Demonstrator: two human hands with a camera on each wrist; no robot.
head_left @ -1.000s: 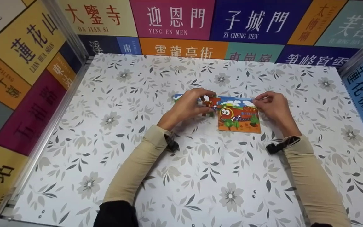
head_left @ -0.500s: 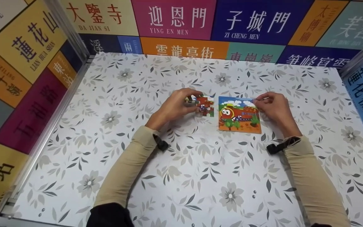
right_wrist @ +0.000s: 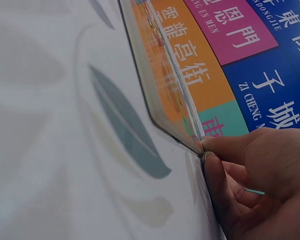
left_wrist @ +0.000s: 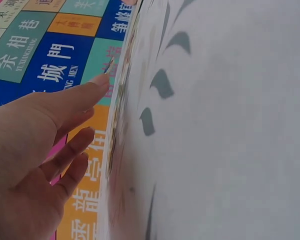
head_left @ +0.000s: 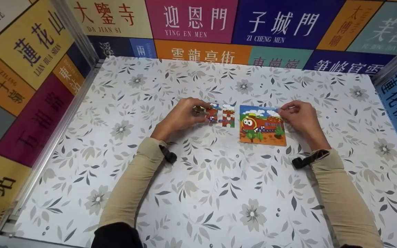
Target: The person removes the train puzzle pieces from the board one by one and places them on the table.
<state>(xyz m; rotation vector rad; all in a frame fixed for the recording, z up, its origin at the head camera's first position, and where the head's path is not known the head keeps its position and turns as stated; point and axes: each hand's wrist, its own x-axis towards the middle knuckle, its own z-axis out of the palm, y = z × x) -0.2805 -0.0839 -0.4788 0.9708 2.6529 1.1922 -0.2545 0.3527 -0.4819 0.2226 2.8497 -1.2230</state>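
Observation:
My left hand [head_left: 184,115] is at the left of a small group of puzzle pieces. Its thumb and forefinger hold a puzzle piece [head_left: 212,113] with red and cloud printing. To the right of that one lies another puzzle piece [head_left: 228,115], a narrow gap between them. More colour shows under my left fingers, partly hidden by the hand. Edge-on in the left wrist view, a small tilted piece [left_wrist: 109,65] sits at my thumb tip. With thumb and forefinger my right hand [head_left: 300,115] pinches the upper right corner of a square picture board [head_left: 262,125] showing a cartoon red train.
Flowered white cloth [head_left: 198,193] covers the table under both hands. Panels with large printed characters [head_left: 191,20] stand along the back and sides. A small dark camera [head_left: 298,162] is strapped at the right wrist, another at the left.
The left hand has moved left, away from the picture board, and the piece at its fingertips has moved with it. A second piece now shows beside it. The right hand stays at the board's corner.

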